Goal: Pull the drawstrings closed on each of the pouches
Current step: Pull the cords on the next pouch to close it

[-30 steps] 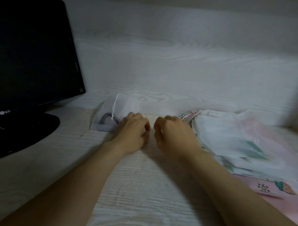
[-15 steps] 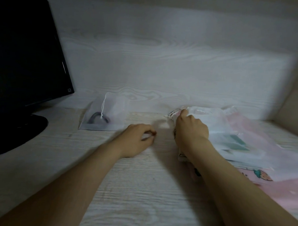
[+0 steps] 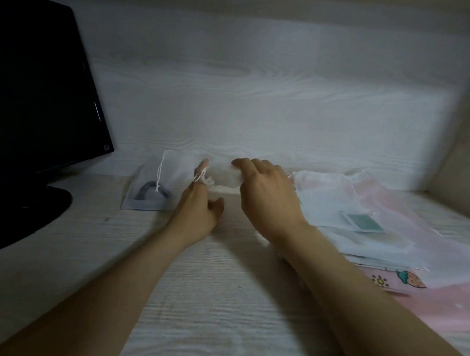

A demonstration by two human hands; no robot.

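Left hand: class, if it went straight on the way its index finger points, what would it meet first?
The left hand would probably meet the white wood-grain back panel first; depth is unclear.

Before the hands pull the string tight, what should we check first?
1. String caught: ok. The string loops over a finger of the left hand.
2. Pouch held: ok. The right hand grips the pouch.
3. Pouch mouth gathered: cannot tell, too blurred.
4. Room to pull left: probably ok, though the left pouch lies close.
5. More pouches ready: ok. The pile lies beside the right hand.
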